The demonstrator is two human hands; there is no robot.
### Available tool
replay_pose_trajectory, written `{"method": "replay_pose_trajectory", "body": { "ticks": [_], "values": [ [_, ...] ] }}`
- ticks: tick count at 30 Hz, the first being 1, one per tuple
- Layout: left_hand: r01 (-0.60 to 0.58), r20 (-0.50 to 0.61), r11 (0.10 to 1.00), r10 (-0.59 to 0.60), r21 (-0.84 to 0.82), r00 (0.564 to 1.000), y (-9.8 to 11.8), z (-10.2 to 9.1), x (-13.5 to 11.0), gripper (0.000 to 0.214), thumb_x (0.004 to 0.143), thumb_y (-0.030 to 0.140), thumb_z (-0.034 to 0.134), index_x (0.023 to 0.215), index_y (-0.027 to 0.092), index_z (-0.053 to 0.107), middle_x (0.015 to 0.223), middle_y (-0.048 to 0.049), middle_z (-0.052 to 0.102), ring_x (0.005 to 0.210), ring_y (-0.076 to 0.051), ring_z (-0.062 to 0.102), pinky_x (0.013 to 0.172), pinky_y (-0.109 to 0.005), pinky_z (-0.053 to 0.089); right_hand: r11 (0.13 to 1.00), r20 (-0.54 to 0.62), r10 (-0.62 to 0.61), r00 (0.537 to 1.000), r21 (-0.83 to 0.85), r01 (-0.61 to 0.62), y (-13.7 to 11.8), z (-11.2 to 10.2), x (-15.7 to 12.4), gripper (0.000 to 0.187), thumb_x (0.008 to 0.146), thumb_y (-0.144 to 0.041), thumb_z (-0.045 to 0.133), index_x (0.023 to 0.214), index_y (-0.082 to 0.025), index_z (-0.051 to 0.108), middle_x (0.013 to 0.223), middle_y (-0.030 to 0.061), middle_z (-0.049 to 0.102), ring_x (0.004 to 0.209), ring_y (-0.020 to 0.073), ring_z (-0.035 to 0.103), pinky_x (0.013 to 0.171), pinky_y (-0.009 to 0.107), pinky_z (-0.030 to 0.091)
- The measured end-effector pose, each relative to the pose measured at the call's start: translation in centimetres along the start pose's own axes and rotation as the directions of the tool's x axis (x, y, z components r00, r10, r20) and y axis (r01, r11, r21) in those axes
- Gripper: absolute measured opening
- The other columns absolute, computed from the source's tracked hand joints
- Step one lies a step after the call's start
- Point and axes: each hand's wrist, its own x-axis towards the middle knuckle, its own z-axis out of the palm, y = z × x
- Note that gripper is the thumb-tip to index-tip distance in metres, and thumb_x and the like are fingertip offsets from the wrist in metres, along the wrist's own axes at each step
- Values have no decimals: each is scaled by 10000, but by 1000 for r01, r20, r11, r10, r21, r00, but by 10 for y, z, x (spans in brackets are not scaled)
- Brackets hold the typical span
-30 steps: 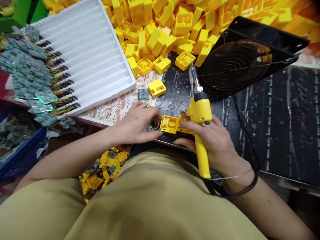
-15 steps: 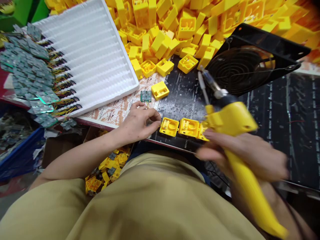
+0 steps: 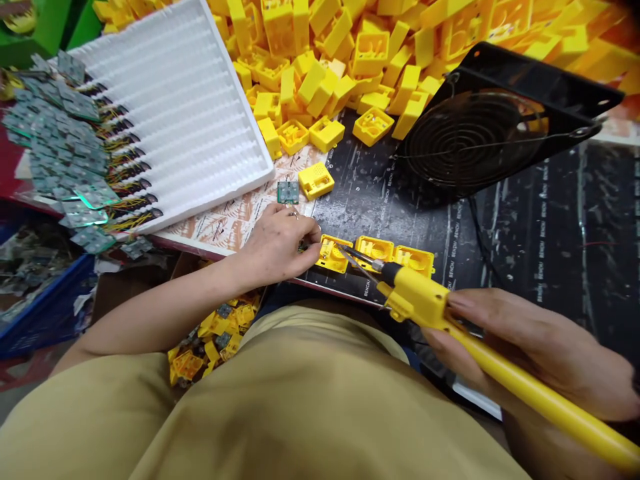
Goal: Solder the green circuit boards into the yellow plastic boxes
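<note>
My right hand point(image 3: 540, 340) is wrapped round a yellow soldering iron point(image 3: 415, 293) with a thin feed tube beside its tip. The tip points left, over the leftmost of three open yellow plastic cases point(image 3: 336, 257) lying in a row near the table's front edge. At that case's left side is my left hand point(image 3: 280, 243), thumb and forefinger pinched together. What sits between those fingers is mostly hidden. Just beyond the left hand lies a small green circuit board point(image 3: 288, 192), beside a yellow case turned face down point(image 3: 316, 181).
A white foam tray point(image 3: 200, 120) stands at the left, with many wired circuit boards point(image 3: 60, 133) piled along its side. Yellow cases point(image 3: 320, 80) heap up at the back. A black fan point(image 3: 465, 140) stands back right. Below the table edge, a box holds yellow parts point(image 3: 235, 327).
The soldering iron has swung down and left, from pointing up toward the fan to over the leftmost case. My left hand stays almost in place, still pinched.
</note>
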Motion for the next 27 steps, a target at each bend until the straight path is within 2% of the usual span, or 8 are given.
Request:
{"method": "replay_pose_trajectory", "body": {
  "ticks": [4,7,9,13,15,18,21,27],
  "values": [
    [-30,-28,998,31,54,999,0,1,2,186,825,264,514,754,179,663,720,-38,726,745,-194,636,887,-396,418,993,45,-100,994,74,96,-2,11,3,268,919,-150,658,1147,-283,609,772,-17,678,688,148,676,616,265,594],
    [-38,-29,998,39,45,999,0,2,3,181,824,259,515,757,183,665,724,-30,727,733,-180,633,902,-392,418,995,79,-96,992,26,94,3,12,4,125,945,-186,636,1033,-267,602,780,-15,673,722,142,683,642,255,590],
    [-37,-25,998,38,44,999,0,2,4,177,814,254,515,750,184,665,714,-29,721,727,-178,629,893,-388,420,986,92,-160,983,-34,163,4,12,8,67,949,-204,644,966,-245,595,787,-12,683,706,131,683,650,237,595],
    [-22,7,998,21,58,1000,1,2,7,185,790,273,520,733,182,670,693,-36,703,717,-190,625,894,-401,430,924,132,-331,934,-153,349,0,8,19,176,869,-192,762,891,-177,588,783,18,705,666,112,680,666,203,597],
    [-6,19,998,5,68,1000,2,2,9,191,782,281,521,730,180,675,686,-40,698,719,-200,627,898,-411,435,914,144,-358,922,-148,378,-2,6,21,198,849,-178,781,888,-170,587,776,22,707,669,113,679,646,202,591],
    [1,27,997,-3,79,1000,3,2,10,185,766,273,526,732,179,682,680,-42,695,712,-204,625,876,-403,445,945,178,-270,946,-139,295,-3,0,17,102,933,-207,682,876,-195,599,773,15,696,714,119,683,669,214,592],
    [-12,32,997,10,72,999,4,1,10,168,764,257,532,726,184,679,666,-29,692,694,-188,617,866,-389,447,970,195,-162,967,-148,193,-1,-4,9,127,978,-230,612,856,-194,615,761,22,675,738,118,671,705,210,580],
    [-10,45,998,7,66,999,3,-2,10,151,763,250,544,724,189,677,685,-23,707,695,-185,622,847,-386,445,989,105,-102,989,-98,112,-2,-3,4,93,987,-227,588,897,-214,603,755,18,664,706,119,657,680,208,561]
  ]
}}
